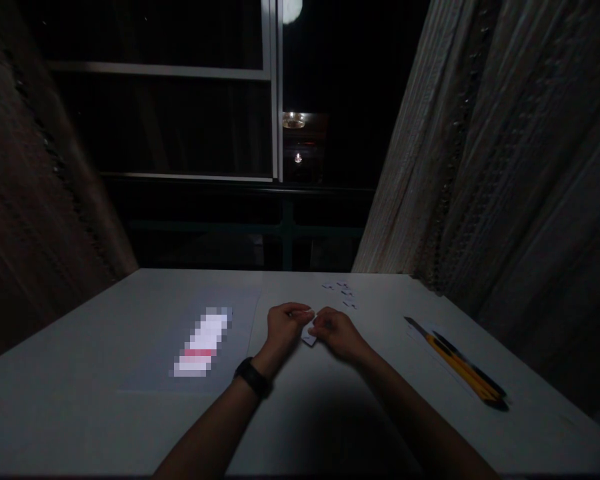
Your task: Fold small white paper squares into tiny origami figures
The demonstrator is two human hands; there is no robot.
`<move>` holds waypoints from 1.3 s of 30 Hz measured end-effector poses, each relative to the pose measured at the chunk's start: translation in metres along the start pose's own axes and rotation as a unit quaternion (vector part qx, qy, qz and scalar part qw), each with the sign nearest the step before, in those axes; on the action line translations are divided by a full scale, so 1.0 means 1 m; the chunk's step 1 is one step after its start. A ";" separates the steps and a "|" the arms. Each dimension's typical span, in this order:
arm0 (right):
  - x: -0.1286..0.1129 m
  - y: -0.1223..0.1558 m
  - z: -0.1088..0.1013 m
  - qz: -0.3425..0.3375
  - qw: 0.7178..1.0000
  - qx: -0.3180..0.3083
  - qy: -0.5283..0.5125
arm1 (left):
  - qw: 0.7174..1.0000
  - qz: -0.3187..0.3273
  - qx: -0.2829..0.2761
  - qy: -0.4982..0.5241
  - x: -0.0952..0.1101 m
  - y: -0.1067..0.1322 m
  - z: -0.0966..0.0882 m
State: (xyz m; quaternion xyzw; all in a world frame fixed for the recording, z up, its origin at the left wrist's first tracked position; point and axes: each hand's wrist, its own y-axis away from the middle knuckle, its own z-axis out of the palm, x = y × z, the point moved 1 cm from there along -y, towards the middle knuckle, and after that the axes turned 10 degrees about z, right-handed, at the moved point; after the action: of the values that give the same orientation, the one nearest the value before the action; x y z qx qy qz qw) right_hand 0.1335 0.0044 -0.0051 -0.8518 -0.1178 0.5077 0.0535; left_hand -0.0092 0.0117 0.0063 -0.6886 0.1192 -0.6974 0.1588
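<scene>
Forearms [205,430] extend over a white surface [70,407] as left hand [283,331] and right hand [342,335] pinch a small paper piece [309,339]; light, even pressure should prevent creasing.

Close work, both hands tog. over wht table [80,360]!
L hand [286,328] & R hand [339,335] pinch a sm. wht piece [308,339]; sm. bits [347,293] lie beyond, yellow-&-blk tool [463,365] off R, bright pixelated patch [200,343] L.
</scene>
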 end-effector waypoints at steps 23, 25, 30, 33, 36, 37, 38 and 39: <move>0.006 -0.006 -0.014 0.015 0.999 -0.041 -0.022 | 0.991 0.041 -0.109 -0.064 0.000 -0.006 -0.003; 0.006 -0.006 -0.013 0.015 0.998 -0.048 -0.030 | 0.991 0.040 -0.104 -0.076 0.000 -0.006 -0.003; 0.006 -0.005 -0.013 0.024 0.998 -0.049 -0.017 | 0.990 0.042 -0.110 -0.082 0.004 -0.005 -0.003; 0.007 -0.004 -0.017 0.036 0.997 -0.064 -0.009 | 0.979 0.070 -0.170 -0.093 0.009 -0.006 -0.005; 0.007 -0.003 -0.020 0.036 0.996 -0.081 0.006 | 0.959 0.117 -0.213 -0.144 0.013 -0.006 -0.007; 0.007 -0.003 -0.021 0.030 0.996 -0.083 0.015 | 0.954 0.128 -0.217 -0.164 0.013 -0.006 -0.008; 0.007 -0.003 -0.022 0.024 0.996 -0.085 0.021 | 0.950 0.134 -0.216 -0.181 0.013 -0.006 -0.008; 0.007 -0.003 -0.022 0.020 0.996 -0.087 0.025 | 0.948 0.138 -0.212 -0.194 0.013 -0.006 -0.008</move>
State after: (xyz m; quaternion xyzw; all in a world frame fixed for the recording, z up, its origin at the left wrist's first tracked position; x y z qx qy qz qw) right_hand 0.1556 0.0096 0.0003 -0.8679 -0.1430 0.4749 -0.0285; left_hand -0.0179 0.0122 0.0205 -0.8054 0.3248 -0.4802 0.1236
